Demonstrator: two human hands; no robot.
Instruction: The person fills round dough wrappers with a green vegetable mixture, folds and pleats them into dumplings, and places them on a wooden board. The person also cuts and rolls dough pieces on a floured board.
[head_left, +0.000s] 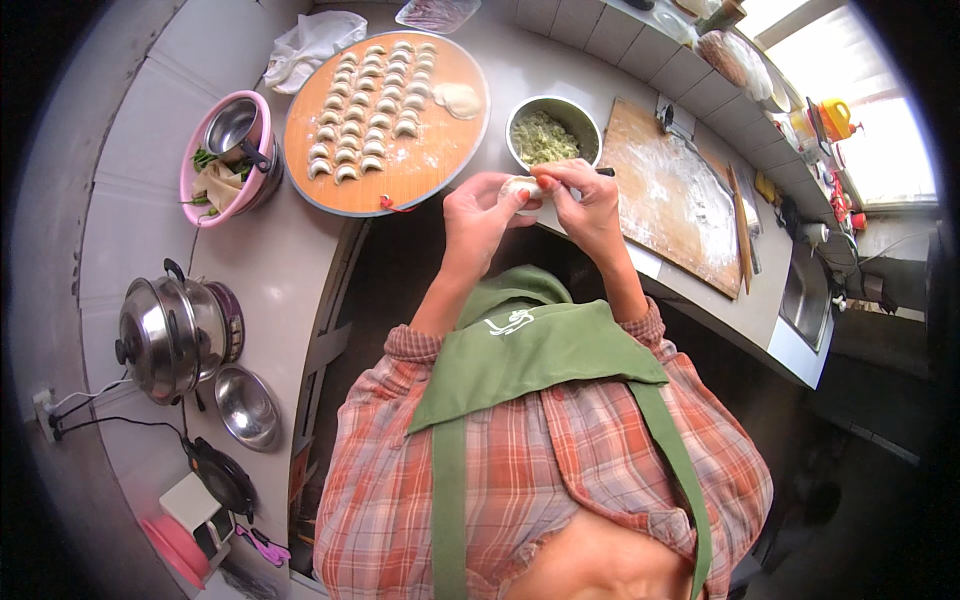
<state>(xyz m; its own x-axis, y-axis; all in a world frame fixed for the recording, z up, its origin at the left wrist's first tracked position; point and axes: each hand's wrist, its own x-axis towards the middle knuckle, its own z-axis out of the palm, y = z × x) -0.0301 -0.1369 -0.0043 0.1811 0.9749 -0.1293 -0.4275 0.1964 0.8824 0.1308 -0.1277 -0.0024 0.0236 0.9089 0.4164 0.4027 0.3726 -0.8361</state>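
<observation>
Both hands hold one dumpling (521, 187) in front of the body, near the lower rim of a metal bowl. My left hand (480, 214) grips its left side, and my right hand (581, 199) pinches its right end. The metal bowl (592, 124) contains green, chopped filling (544, 139); a dark handle shows at its lower right. To the left, a round wooden board (307, 127) carries rows of folded dumplings (362, 97) and flat dough wrappers (457, 100). A floured rectangular wooden board (660, 195) lies to the right, with a wooden rolling pin (741, 229) at its edge.
A pink basin (185, 180) holding a small metal pot (231, 129) and greens stands left. Below it are a lidded steamer pot (157, 337), a metal bowl (246, 409) and a black pan (221, 476). A white plastic bag (315, 46) lies behind the round board. A sink (805, 304) is far right.
</observation>
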